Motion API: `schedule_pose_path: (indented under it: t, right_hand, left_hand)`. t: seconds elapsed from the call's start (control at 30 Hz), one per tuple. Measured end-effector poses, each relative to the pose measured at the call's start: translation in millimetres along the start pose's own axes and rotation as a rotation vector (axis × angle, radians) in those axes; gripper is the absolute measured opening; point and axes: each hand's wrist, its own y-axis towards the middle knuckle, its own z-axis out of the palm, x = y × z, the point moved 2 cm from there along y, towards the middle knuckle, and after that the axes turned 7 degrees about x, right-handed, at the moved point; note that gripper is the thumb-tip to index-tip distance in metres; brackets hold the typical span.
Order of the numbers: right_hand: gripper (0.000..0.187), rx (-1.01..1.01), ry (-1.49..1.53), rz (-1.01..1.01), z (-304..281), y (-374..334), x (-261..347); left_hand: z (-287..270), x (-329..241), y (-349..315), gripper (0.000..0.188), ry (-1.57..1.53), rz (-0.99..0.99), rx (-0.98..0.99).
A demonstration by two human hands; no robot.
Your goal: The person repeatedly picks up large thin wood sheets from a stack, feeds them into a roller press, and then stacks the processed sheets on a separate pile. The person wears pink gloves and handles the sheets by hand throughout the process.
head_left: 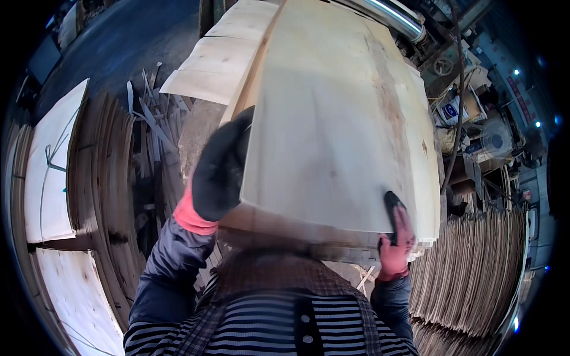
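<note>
A stack of pale wood veneer sheets (pixel 332 130) lies in front of me, its top sheet marked by a brown streak on the right. My left hand (pixel 222 166), in a black and pink glove, is closed at the left edge of the upper sheets; its fingers are partly hidden and blurred. A gap shows between those sheets and the ones under them on that side. At the near right corner rests my right hand (pixel 398 240), gloved likewise, fingers stretched over the top sheet and its lower part beside the near edge.
Tied stacks of veneer (pixel 53 172) stand to the left, beside loose wood strips (pixel 157 127). A dense pile of brown sheets (pixel 469 267) is at the right. Beyond the stack lies a shiny metal roller (pixel 392 15). A fan (pixel 496 137) and a white bucket (pixel 451 111) sit among clutter.
</note>
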Motion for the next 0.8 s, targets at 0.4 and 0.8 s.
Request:
schedule_pose_path:
  t: [0.4, 0.8]
  right_hand:
    - [0.059, -0.1, -0.424, -0.088, -27.4, 91.3, -2.6]
    - [0.052, -0.098, -0.235, -0.073, 94.4, 333.4, -80.9]
  left_hand:
    - [-3.0, 12.0, -74.2, 0.074, 1.073, -0.786, 0.245]
    - [-20.9, 22.5, -67.8, 0.068, 0.05, -1.001, -0.332]
